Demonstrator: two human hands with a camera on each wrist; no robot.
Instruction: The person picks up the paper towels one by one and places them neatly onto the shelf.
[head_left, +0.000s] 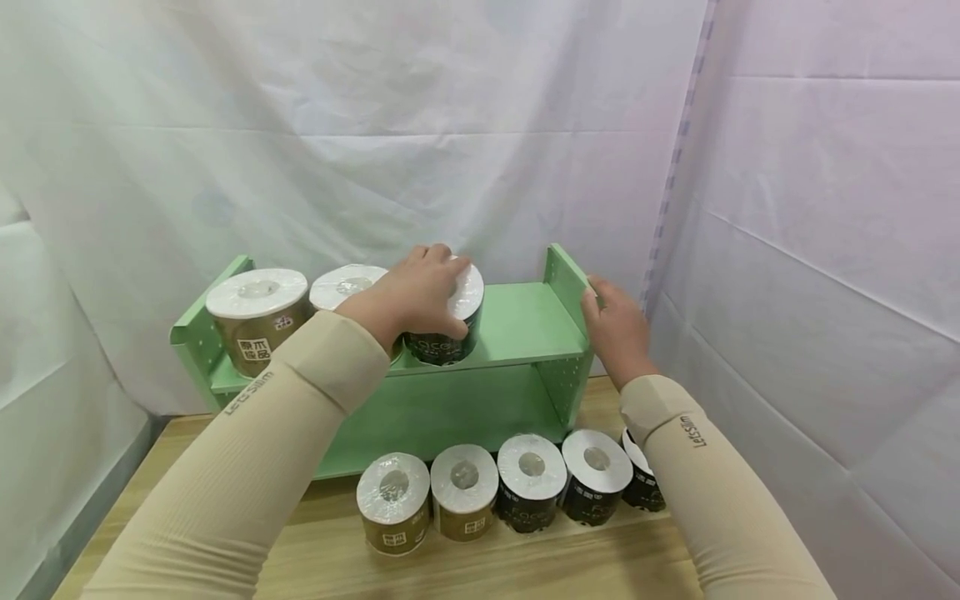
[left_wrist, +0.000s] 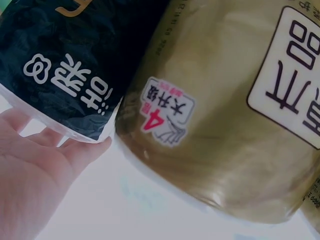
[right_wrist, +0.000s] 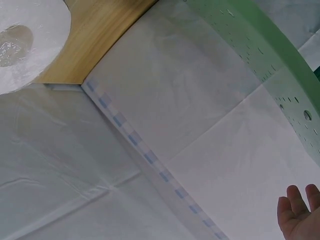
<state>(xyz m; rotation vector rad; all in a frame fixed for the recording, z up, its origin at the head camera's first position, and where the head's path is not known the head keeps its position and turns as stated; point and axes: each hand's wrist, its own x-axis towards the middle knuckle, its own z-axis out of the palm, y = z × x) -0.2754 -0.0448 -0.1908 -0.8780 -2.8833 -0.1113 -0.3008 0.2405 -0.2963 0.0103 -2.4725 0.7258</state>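
On the top deck of a green shelf [head_left: 517, 329], my left hand [head_left: 416, 296] holds a black-wrapped toilet roll [head_left: 438, 348] with a white top. Its fingers reach over the top and the thumb lies along the front side. In the left wrist view, fingertips meet the white edge of this roll, close beside a gold-wrapped toilet roll [left_wrist: 200, 120]. At the right end of the shelf, my right hand [head_left: 618, 329] touches the outer edge of the side panel [head_left: 567, 296]. The right wrist view shows its fingers [right_wrist: 296, 200] at the lower right corner, loosely extended.
Another gold toilet roll [head_left: 257, 321] stands at the shelf's left end. Several more gold and black rolls, including a gold one [head_left: 393, 508], line up on the wooden table [head_left: 540, 567] before the shelf. White cloth [head_left: 450, 100] hangs behind and at both sides.
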